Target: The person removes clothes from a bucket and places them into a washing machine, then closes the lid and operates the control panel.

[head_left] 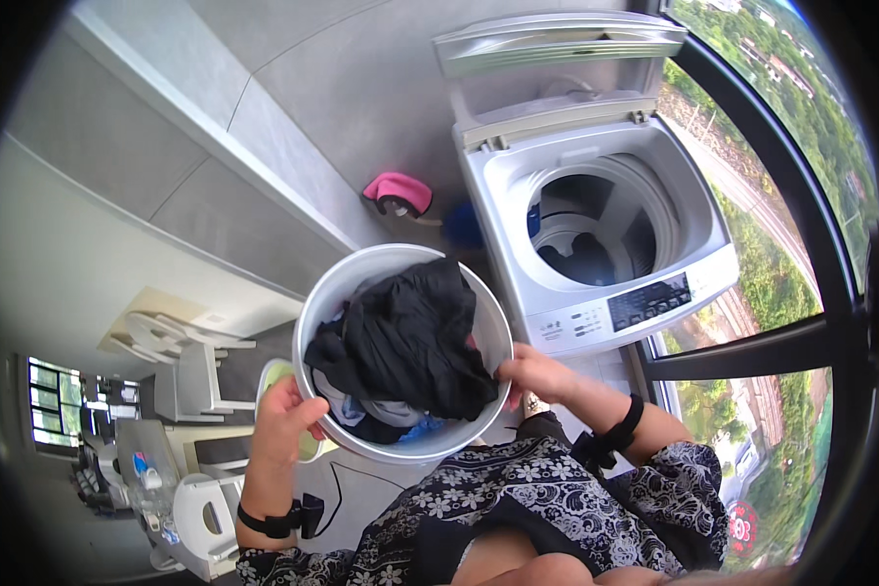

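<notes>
Between my two hands hangs a round white bucket (pixel 306 314) heaped with laundry. A crumpled black garment (pixel 415 327) lies on top, with grey and blue cloth (pixel 386 410) showing under it. My left hand (pixel 285 415) grips the rim at the lower left, thumb on the outside edge. On the right side my right hand (pixel 539 376) pinches the rim. Just beyond the bucket, to the right, stands a white top-loading washing machine (pixel 606 327) with its lid (pixel 562 49) raised. Dark cloth (pixel 591 256) shows inside its drum.
A pink item (pixel 400 190) and a blue object (pixel 464 227) sit by the wall left of the machine. Tall windows with dark frames (pixel 752 366) run along the right. A green-and-white basin (pixel 275 371) is partly behind the bucket. White chairs (pixel 205 513) and a table (pixel 151 444) stand far left.
</notes>
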The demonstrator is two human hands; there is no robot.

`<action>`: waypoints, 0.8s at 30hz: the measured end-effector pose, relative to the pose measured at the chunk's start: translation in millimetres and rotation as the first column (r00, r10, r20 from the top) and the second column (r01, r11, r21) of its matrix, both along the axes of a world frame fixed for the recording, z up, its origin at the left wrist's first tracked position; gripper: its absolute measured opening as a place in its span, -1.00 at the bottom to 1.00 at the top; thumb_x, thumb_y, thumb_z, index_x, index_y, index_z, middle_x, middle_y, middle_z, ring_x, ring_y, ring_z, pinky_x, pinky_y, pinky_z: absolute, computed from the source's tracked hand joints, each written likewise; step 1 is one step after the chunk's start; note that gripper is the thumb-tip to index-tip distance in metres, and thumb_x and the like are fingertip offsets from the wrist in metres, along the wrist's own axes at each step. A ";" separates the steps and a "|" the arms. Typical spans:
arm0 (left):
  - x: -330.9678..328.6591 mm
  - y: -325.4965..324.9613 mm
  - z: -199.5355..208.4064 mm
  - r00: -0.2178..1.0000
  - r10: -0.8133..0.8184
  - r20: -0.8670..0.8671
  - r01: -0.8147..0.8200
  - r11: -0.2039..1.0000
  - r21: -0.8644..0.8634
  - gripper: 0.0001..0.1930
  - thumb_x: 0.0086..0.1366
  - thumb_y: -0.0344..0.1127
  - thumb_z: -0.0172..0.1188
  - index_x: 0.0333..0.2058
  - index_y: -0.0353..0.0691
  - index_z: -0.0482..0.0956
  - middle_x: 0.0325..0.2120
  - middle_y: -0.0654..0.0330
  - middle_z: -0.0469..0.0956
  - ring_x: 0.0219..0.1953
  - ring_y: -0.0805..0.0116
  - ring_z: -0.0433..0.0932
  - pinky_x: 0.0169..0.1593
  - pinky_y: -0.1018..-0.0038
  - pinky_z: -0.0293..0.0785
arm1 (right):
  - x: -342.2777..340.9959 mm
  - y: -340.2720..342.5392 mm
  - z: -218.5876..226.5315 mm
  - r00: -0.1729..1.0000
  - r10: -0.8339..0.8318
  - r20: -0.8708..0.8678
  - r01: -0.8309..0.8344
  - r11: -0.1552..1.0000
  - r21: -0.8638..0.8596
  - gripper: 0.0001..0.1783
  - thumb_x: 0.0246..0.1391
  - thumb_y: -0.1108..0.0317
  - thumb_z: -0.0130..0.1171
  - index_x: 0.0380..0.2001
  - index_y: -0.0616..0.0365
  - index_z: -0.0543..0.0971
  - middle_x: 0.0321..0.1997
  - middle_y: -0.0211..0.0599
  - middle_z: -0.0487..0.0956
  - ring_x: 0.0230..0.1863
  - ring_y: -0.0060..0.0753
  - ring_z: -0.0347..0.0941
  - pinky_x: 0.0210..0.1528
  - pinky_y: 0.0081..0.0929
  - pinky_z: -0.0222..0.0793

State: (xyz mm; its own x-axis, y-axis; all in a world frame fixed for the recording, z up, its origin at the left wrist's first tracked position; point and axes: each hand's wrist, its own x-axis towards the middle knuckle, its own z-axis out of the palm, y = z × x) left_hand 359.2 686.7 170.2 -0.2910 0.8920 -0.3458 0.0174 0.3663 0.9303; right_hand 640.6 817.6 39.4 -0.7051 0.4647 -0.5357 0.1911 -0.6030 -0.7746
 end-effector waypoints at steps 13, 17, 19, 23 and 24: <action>102.8 164.6 79.4 0.985 -0.093 -0.142 0.121 0.971 0.205 -0.72 -0.02 -0.18 0.23 -0.55 -0.25 0.39 -0.73 0.30 0.39 -0.81 0.65 0.24 -0.76 0.73 0.14 | 90.0 99.1 42.5 0.957 -0.195 -0.215 0.215 0.974 0.069 -0.70 -0.11 0.37 -0.17 -0.42 0.44 0.42 -0.54 -0.05 0.51 -0.60 -0.31 0.48 -0.69 -0.55 0.31; 111.1 193.5 83.3 0.978 -0.097 -0.187 0.132 0.974 0.186 -0.70 -0.03 -0.12 0.24 -0.61 -0.21 0.39 -0.77 0.34 0.36 -0.83 0.69 0.19 -0.78 0.75 0.05 | 97.1 110.3 37.4 0.957 -0.170 -0.234 0.190 0.980 0.065 -0.67 -0.10 0.34 -0.16 -0.42 0.46 0.41 -0.52 -0.05 0.51 -0.60 -0.32 0.48 -0.67 -0.56 0.30; 115.3 203.6 87.3 0.974 -0.112 -0.197 0.148 0.972 0.180 -0.70 -0.03 -0.12 0.24 -0.62 -0.21 0.39 -0.78 0.35 0.35 -0.83 0.69 0.17 -0.78 0.75 0.03 | 97.6 117.1 38.9 0.973 -0.152 -0.171 0.167 0.983 0.076 -0.69 -0.11 0.32 -0.13 -0.47 0.42 0.46 -0.57 -0.10 0.51 -0.61 -0.38 0.48 -0.63 -0.51 0.31; 128.7 221.8 87.9 0.964 -0.110 -0.242 0.145 0.981 0.131 -0.68 -0.05 -0.09 0.26 -0.62 -0.21 0.40 -0.80 0.38 0.31 -0.84 0.70 0.14 -0.77 0.74 0.00 | 106.6 139.6 59.4 0.827 -0.530 0.189 0.020 0.362 0.932 -0.71 -0.17 0.27 -0.04 -0.63 0.29 0.52 -0.68 -0.16 0.50 -0.54 -0.30 0.49 -0.43 -0.38 0.38; 131.6 225.7 87.9 0.955 -0.129 -0.267 0.167 0.978 0.124 -0.67 -0.05 -0.08 0.26 -0.61 -0.21 0.40 -0.80 0.38 0.31 -0.83 0.70 0.14 -0.77 0.74 0.00 | 106.2 149.4 68.5 0.856 -0.505 0.109 0.169 0.473 0.865 -0.63 -0.14 0.15 0.03 -0.52 0.32 0.53 -0.55 -0.08 0.54 -0.42 -0.19 0.50 -0.30 -0.36 0.39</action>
